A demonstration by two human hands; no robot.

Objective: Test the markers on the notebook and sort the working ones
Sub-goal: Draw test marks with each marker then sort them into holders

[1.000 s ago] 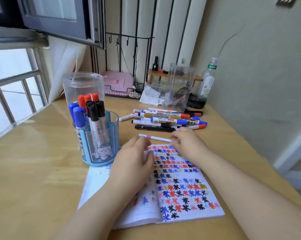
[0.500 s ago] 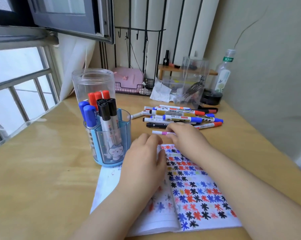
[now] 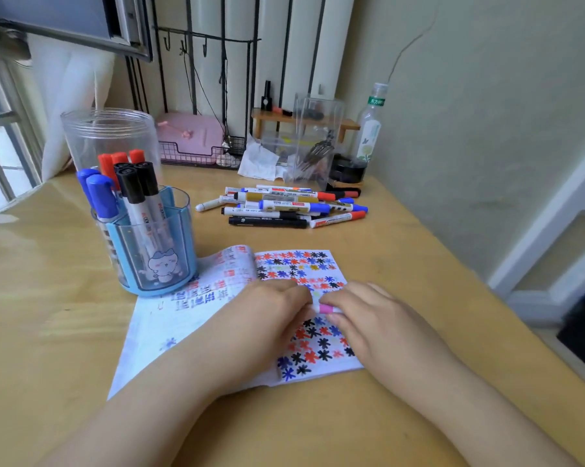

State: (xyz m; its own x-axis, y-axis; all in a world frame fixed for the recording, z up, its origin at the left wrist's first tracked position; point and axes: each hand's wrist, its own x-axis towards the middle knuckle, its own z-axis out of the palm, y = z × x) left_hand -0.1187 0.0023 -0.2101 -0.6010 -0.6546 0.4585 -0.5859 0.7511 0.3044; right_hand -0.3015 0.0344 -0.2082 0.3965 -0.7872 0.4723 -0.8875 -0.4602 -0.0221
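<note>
While both hands, left [image 3: 270, 318] and right [image 3: 378, 325], hover over the notebook [image 3: 190, 318], their fingers clamp one pink-banded marker [image 3: 326, 309].

I've brought the pink-banded marker [image 3: 325, 309] back from beyond the notebook [image 3: 304, 264], and now both my left hand [image 3: 270, 318] and right hand [image 3: 378, 318] pinch it over the page's middle.
</note>
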